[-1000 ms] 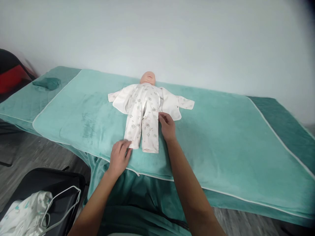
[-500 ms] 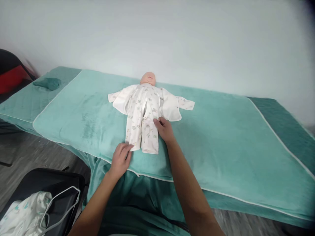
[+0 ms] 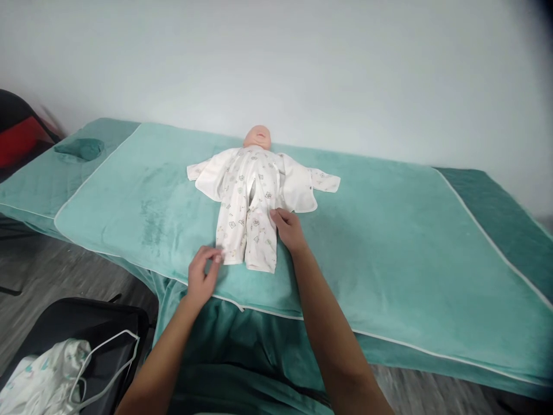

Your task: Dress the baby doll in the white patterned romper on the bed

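A baby doll [image 3: 258, 137] lies on its back on a teal towel [image 3: 367, 248], dressed in a white patterned sleepsuit [image 3: 248, 202] with its front flaps spread open. My left hand [image 3: 202, 275] pinches the cuff of the sleepsuit's left leg between thumb and fingers. My right hand [image 3: 288, 229] rests on the outer edge of the right leg, fingers curled against the cloth near the hip.
The towel covers a teal padded table [image 3: 510, 230] along a white wall. A small folded teal cloth [image 3: 80, 148] lies at its far left end. A black bag [image 3: 78, 334] with white patterned cloth and a white cord stands on the floor at lower left. A red-and-black chair [image 3: 17, 132] is at far left.
My left hand has closed from lying flat into a pinch on the leg cuff and shifted slightly left. My right hand slid down from the flap to the right leg's edge.
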`<state>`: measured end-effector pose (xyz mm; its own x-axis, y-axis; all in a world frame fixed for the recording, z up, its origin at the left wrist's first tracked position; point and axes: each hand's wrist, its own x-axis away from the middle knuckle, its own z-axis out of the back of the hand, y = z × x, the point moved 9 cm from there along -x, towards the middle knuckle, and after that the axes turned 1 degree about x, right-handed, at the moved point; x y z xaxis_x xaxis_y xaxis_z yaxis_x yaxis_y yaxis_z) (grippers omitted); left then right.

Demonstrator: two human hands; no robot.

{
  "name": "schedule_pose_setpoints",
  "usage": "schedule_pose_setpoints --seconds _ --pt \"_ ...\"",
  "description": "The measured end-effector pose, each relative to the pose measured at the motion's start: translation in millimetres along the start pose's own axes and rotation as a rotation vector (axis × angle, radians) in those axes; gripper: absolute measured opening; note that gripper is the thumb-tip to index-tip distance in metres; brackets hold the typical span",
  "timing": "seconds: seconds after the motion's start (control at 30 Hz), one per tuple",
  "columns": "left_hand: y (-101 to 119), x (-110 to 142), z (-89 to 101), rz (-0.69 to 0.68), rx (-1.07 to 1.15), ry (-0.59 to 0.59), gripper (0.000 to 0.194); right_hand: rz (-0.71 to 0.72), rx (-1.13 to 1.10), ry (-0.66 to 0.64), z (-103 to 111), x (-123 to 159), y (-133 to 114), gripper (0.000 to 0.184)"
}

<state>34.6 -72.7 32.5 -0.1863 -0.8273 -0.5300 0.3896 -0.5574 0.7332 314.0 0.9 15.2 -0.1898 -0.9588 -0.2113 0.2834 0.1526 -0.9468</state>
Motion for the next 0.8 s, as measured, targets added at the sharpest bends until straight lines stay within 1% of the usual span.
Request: schedule_pose_setpoints --seconds 0.07,0.1,0.13,0.17,0.23,0.3,0.37,0.43,0.53,0.63,0.73,0.8 --pt "-16.9 -17.3 2.8 0.064 -0.089 0.038 0.015 -0.009 -0.022 0.056 4.7 0.2 2.4 0.055" --pt "-24.8 -28.7 0.9 0.072 -0.158 0.029 0.016 -0.015 -0.024 0.102 8.5 0.3 4.2 0.054" --pt "-30.8 -41.7 -2.9 0.052 -0.239 0.009 0.017 -0.019 -0.011 0.157 13.1 0.4 5.9 0.052" --pt "-35.9 -55.5 -7.9 0.018 -0.323 -0.013 0.019 -0.015 0.023 0.216 18.1 0.5 6.9 0.048" --pt "-48.2 -83.2 -21.1 -0.022 -0.473 -0.077 0.026 0.029 0.154 0.33 27.2 0.9 5.2 0.032" --pt "-60.4 -107.9 -34.2 -0.023 -0.575 -0.132 0.026 0.103 0.346 0.391 29.6 0.5 -0.8 0.018" --pt "-67.3 -127.3 -45.7 -0.031 -0.622 -0.171 0.025 0.172 0.538 0.365 22.9 -1.5 -6.0 0.02" --pt "-69.9 -141.0 -50.9 -0.03 -0.646 -0.156 0.027 0.223 0.678 0.294 12.5 -3.0 -8.3 0.024" --pt "-70.5 -151.1 -55.8 -0.038 -0.68 -0.145 0.029 0.281 0.77 0.181 -1.3 -2.5 -8.1 0.028" --pt "-69.3 -152.1 -64.0 -0.085 -0.686 -0.216 0.028 0.301 0.767 0.09 -8.9 -2.0 -2.9 0.026" --pt "-64.5 -150.0 -67.0 -0.139 -0.623 -0.249 0.028 0.308 0.675 0.053 -9.6 -2.9 0.5 0.021" --pt "-59.6 -147.8 -69.1 -0.186 -0.581 -0.27 0.03 0.34 0.604 0.043 -10.1 -3.2 -2.0 0.028"
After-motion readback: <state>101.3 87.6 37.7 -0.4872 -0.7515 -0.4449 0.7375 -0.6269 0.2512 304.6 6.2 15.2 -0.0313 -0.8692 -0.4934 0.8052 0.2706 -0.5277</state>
